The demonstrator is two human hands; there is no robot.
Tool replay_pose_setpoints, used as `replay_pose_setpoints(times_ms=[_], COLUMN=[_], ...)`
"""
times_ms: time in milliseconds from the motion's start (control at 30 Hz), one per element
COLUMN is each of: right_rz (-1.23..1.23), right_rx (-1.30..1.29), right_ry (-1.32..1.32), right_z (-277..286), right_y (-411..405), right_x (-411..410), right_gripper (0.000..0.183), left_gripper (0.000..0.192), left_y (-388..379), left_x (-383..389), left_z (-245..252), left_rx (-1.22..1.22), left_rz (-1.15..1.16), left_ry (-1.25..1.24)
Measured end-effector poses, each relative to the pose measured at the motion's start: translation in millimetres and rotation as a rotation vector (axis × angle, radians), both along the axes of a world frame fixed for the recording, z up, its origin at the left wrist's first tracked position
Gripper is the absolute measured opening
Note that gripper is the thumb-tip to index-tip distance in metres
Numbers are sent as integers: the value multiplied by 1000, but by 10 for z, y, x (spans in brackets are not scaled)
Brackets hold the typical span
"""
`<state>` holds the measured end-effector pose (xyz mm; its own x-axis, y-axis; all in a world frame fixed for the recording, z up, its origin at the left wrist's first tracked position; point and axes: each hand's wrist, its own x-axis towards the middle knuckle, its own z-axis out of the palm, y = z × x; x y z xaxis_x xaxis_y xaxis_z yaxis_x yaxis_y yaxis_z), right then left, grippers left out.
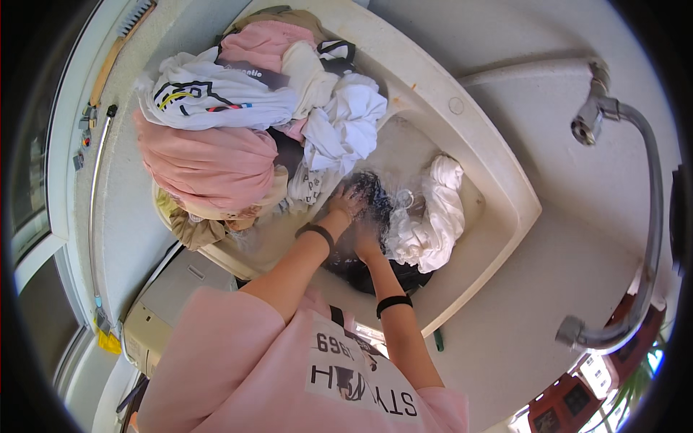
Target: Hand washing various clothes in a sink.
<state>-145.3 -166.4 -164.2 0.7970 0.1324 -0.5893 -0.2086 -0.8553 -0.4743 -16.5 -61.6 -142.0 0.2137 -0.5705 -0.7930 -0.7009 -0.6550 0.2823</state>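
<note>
A dark wet garment lies in the basin of a laundry sink, with blurred, splashing water around it. My left hand rests on the garment with its fingers partly visible; whether they grip the cloth is unclear. Just nearer to me, my right hand is at the same garment, its fingers lost in blur and spray. To the right of both hands lies a twisted white cloth, wet and bunched. A black part of cloth spreads below my wrists. Each forearm wears a dark band.
Heaped at the sink's left are a pink garment, a printed white shirt and a crumpled white cloth. A metal tap with a flexible hose juts from the right wall. A wooden-handled brush lies on the left ledge.
</note>
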Motion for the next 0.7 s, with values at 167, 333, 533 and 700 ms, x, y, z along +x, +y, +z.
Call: replay_pose_setpoints(times_ms=[167,333,533,700], right_rz=[-173,-411,-818,-1094], right_rx=[156,271,569,815], right_ry=[22,-161,-311,-527], right_z=[487,996,1096,2585], right_y=[-163,-31,-19,-116], right_x=[337,-229,-920,-476], right_gripper=[32,25,20,11], left_gripper=[63,45,30,31], left_y=[118,466,627,629], left_x=[-40,-113,-184,125], left_z=[172,374,1045,2340], left_rx=[-8,-183,-423,-788], left_rz=[92,247,174,226], left_ry=[-174,31,11,-220])
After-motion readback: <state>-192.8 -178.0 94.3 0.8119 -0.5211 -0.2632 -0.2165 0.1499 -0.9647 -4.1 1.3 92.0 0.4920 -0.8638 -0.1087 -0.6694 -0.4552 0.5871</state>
